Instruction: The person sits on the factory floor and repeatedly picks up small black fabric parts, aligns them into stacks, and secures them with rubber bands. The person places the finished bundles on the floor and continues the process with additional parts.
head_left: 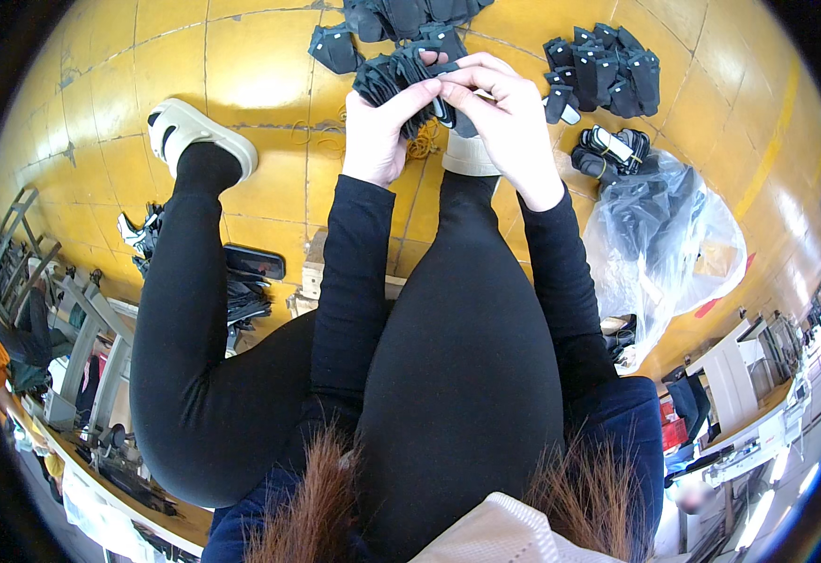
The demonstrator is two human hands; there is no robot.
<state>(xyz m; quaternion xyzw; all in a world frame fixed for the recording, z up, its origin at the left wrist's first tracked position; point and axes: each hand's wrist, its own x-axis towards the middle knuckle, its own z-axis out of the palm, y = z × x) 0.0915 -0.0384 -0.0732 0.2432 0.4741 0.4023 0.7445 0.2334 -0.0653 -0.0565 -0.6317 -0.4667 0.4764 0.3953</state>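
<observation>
My left hand (380, 131) is closed round a bundle of dark fabric pieces (387, 80), stacked like folded leaves, some showing pale edges. Against the bundle's right end, my right hand (504, 111) pinches a dark piece between thumb and fingers. The two thumbs meet at that edge; exactly what lies between them is hidden. Just beyond the hands, a pile of similar dark pieces with small white tags (373, 21) lies on the floor. Yellow bands (424, 143) lie loose beneath my hands.
More tagged dark pieces (608, 68) lie at the right, near a banded bundle (617, 145) and a clear plastic bag (673, 244) with dark contents. A phone (254, 263) rests beside my left leg. Metal frames (101, 319) stand at left. Machine tables (744, 385) stand at right.
</observation>
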